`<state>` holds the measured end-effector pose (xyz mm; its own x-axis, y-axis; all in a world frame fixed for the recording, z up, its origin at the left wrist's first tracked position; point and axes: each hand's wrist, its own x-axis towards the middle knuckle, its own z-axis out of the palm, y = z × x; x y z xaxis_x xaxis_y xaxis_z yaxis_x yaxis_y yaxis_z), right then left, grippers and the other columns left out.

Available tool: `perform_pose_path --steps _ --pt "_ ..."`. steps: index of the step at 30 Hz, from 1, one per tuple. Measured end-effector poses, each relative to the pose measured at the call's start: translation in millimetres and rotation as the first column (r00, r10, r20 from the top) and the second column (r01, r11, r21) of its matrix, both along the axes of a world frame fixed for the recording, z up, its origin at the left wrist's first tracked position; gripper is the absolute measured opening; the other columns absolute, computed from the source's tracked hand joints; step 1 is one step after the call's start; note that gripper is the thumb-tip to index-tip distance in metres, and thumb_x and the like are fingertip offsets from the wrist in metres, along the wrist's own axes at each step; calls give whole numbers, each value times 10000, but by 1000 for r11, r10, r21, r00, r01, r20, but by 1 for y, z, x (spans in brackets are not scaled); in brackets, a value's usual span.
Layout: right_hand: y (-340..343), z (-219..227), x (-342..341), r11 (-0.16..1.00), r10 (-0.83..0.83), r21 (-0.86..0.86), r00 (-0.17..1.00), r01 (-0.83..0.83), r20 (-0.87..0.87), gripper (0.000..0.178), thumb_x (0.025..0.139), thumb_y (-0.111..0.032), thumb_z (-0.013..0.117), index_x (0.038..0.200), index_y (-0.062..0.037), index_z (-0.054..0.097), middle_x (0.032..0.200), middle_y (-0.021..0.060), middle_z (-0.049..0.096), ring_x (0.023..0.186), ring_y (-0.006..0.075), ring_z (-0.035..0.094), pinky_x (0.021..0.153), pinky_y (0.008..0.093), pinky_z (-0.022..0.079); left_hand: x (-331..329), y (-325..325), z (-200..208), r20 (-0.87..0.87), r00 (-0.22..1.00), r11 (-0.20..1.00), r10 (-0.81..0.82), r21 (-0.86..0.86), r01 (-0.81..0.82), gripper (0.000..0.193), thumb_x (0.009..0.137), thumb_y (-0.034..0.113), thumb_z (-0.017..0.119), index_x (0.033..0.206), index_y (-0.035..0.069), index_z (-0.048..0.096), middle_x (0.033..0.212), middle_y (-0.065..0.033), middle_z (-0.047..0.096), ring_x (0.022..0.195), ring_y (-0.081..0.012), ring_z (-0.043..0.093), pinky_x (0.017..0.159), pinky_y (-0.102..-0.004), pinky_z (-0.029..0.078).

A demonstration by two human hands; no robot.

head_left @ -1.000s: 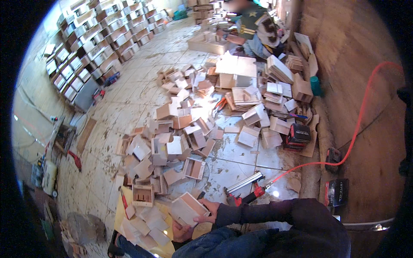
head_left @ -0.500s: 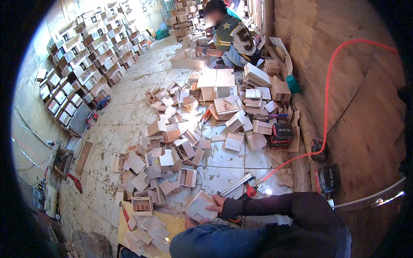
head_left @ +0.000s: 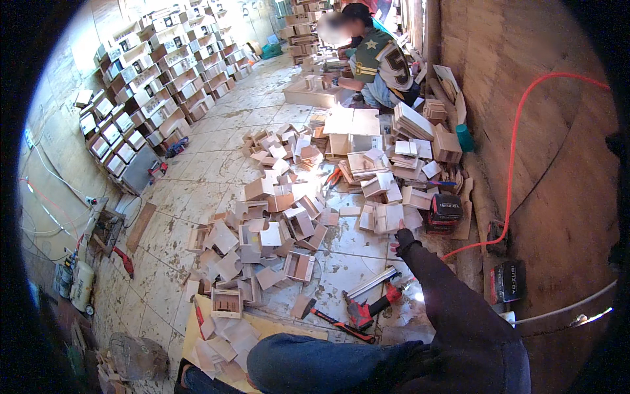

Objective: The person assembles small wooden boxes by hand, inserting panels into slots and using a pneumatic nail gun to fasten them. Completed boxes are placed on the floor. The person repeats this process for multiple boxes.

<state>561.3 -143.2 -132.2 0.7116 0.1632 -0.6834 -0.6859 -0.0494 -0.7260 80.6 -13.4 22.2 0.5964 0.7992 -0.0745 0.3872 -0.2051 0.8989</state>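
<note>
My right hand (head_left: 403, 240) reaches out at the near right corner of a small wooden box (head_left: 388, 218) on the floor pile. Its fingers are apart and appear to touch the box's edge without wrapping round it. My left hand is out of view. Close to my knee, a red and black power tool (head_left: 362, 311) lies on the floor below a long metal strip (head_left: 371, 282). A hammer (head_left: 338, 324) with a black and orange handle lies beside them. Thin wooden panels (head_left: 226, 345) rest on a yellowish board (head_left: 282, 326).
Small wooden boxes (head_left: 262, 243) are heaped ahead. Stacked boxes (head_left: 157, 72) line the left wall. A red hose (head_left: 508, 177) runs along the right wall, near dark cartons (head_left: 508, 281). Another person (head_left: 384, 69) crouches at the far side. A compressor (head_left: 81, 287) stands at left.
My right hand has moved forward and right from my lap to the pile, and the box it held now rests there. My left hand has left view. The view has shifted left.
</note>
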Motion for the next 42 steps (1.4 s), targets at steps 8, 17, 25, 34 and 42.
perform_pose_path --steps 8,17,25,34,42 --pt "66 -93 -53 747 582 -517 788 -418 203 623 843 -463 550 1306 -78 390 1031 183 529 677 250 586 589 408 489 -60 5 -29 -76 939 938 336 -60 -341 469 847 99 636 1239 -13 404 1096 -177 571 943 -267 619 790 -360 543" --pt "162 -37 -194 426 874 -832 -77 -356 480 675 763 -330 626 1348 -121 362 1358 176 390 1194 336 439 949 494 396 -135 -7 -55 -89 757 747 648 -121 -654 430 862 108 622 1224 -17 427 1075 -174 583 921 -262 628 774 -353 550" --pt "232 -53 -210 -120 782 -992 -620 -38 -71 504 839 -438 482 1261 -164 495 1297 80 489 1226 265 431 1001 636 224 -170 -12 -44 233 438 495 869 -419 -761 397 875 116 610 1211 -20 447 1057 -171 594 901 -257 636 759 -346 556" --pt "181 85 -272 224 896 -879 -267 -421 356 349 874 -337 539 900 8 587 848 216 608 812 358 603 685 447 474 -151 10 14 416 148 428 898 -740 -519 328 952 218 478 1180 -15 510 989 -136 640 797 -241 660 688 -367 574" --pt "147 142 -396 141 871 -516 -142 -845 471 368 865 -349 564 861 13 632 754 215 642 724 355 642 670 392 505 -121 25 11 392 206 430 897 -662 -614 264 921 151 534 1104 -34 580 1009 -141 638 869 -247 647 688 -363 565"
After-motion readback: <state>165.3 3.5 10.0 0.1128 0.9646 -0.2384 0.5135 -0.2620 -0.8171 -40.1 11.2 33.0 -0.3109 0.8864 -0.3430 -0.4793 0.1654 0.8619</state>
